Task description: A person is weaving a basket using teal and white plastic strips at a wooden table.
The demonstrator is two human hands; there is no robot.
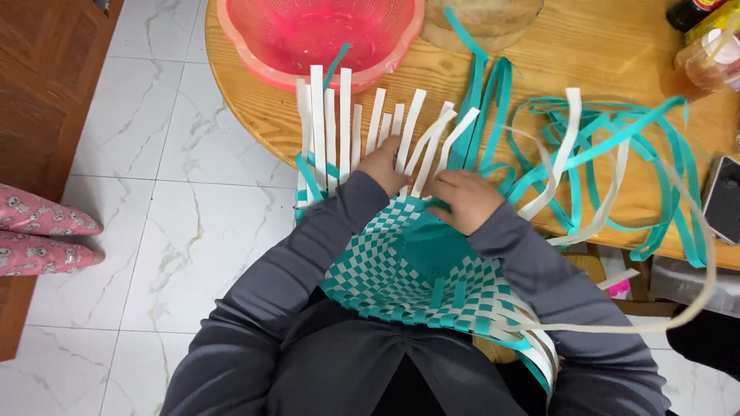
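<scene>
A half-woven basket (401, 266) of teal and white plastic strips rests on my lap, its checkered base facing up. White strip ends (339, 123) stand up from its far edge against the table. My left hand (383, 166) pinches the weave among those white strips. My right hand (465, 199) presses on the basket's rim just beside it, fingers curled over the strips. Loose teal strips (609, 131) trail from the basket across the wooden table.
A round wooden table (254, 100) holds a pink plastic colander (320, 38), a woven mat (482, 19), bottles (705, 46) and a phone (724, 199) at the right edge. Pink slippers (42, 231) lie on the white tiled floor at left.
</scene>
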